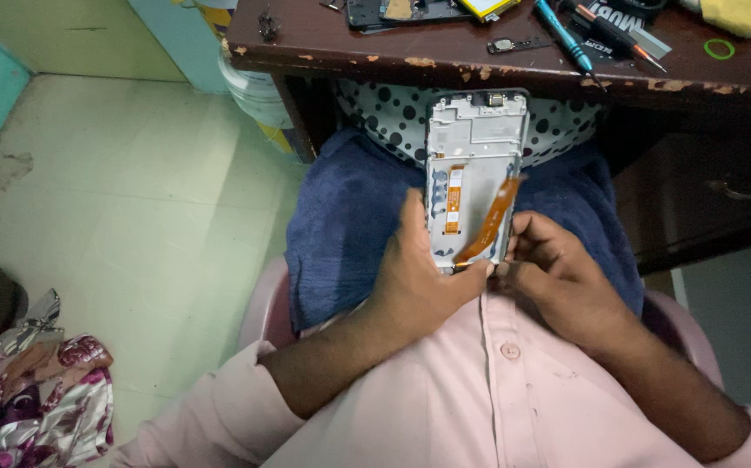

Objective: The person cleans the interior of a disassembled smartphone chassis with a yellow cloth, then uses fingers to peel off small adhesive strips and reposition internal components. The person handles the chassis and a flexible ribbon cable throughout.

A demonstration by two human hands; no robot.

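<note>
Phone frame (pixel 477 147) rests on my lap, left hand (pixel 419 277) gripping its lower edge while my right hand (pixel 549 264) pinches the orange ribbon cable (pixel 490 221), best peeled slowly to avoid tearing.

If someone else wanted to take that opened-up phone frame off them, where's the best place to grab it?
Probably by the long side edges of the phone frame near its top end, coming from the desk side. That end is bare, while the left hand and right hand hold the bottom, where the loose orange ribbon cable is lifted.
</note>
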